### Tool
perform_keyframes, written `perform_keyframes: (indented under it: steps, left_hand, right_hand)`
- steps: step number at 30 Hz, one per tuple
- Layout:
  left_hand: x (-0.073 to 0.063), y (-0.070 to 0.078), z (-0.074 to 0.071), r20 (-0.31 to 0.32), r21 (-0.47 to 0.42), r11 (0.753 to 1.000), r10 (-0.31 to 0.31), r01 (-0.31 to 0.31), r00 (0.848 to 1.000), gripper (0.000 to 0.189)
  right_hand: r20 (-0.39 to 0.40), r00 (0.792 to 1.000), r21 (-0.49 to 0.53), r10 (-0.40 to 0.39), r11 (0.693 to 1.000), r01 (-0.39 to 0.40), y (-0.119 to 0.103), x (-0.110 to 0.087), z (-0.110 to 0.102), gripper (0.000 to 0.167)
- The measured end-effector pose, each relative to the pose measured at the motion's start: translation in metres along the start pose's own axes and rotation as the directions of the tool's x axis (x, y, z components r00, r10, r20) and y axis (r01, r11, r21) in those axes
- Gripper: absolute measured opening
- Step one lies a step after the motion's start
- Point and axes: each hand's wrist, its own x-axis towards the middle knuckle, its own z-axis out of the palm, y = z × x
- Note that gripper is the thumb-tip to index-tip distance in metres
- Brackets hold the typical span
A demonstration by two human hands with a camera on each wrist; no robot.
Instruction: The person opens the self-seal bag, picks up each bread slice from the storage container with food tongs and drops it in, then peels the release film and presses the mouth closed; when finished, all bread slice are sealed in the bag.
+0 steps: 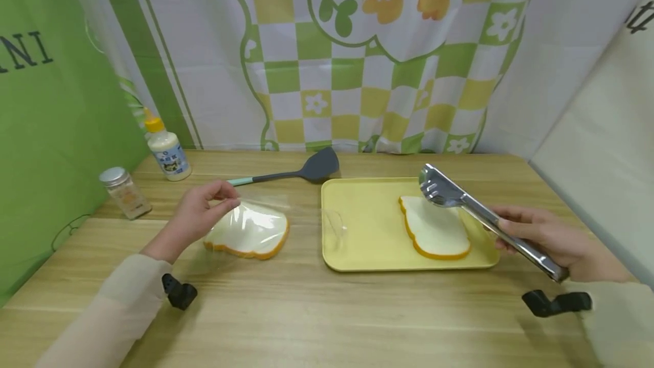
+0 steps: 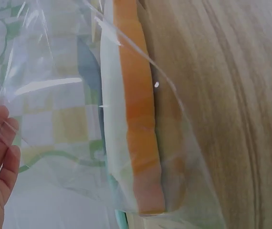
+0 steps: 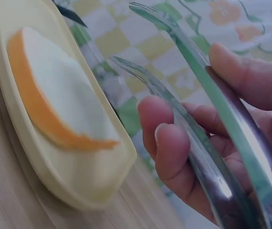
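- spice jar (image 1: 125, 193) and squeeze bottle (image 1: 170, 155) on the far left, nobody's touching them
- left hand (image 1: 196, 209) is pinching some clear plastic (image 2: 50, 86); the left bread slice (image 1: 250, 237) is on the table, plastic over it, so I'd call that half not done
- yellow tray (image 1: 368, 226) already has the right bread slice (image 1: 436, 231), no plastic on it that I can see
- right hand (image 1: 552, 237) is gripping metal tongs (image 1: 477, 209), ends apart, no bread in them

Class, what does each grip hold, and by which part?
Left grip: clear plastic film, by its edge. Right grip: long silver metal tongs, by both arms.
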Motion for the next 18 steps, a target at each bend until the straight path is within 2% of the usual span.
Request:
perform_keyframes:
  steps: [6,9,14,18]
  left_hand:
    - [-0.002,0.002,0.004,0.0,0.019,0.999,0.037,-0.037,0.999,0.006]
    - [-0.002,0.002,0.006,-0.009,0.026,0.997,0.077,-0.077,0.997,0.006]
    - [0.0,0.0,0.011,-0.011,0.038,0.986,0.16,-0.159,0.987,0.004]
    - [-0.001,-0.001,0.013,0.001,0.045,0.982,0.182,-0.182,0.983,0.007]
  right_hand:
    - [-0.105,0.994,-0.075,0.011,0.997,-0.019,0.011,-0.014,-0.016,0.047]
    - [-0.152,0.988,-0.087,0.03,0.995,-0.043,0.016,-0.018,-0.018,0.046]
    - [-0.201,0.979,-0.086,0.036,0.995,-0.054,0.023,-0.021,-0.019,0.044]
    - [-0.223,0.973,-0.057,0.051,0.996,-0.066,0.026,-0.021,-0.021,0.043]
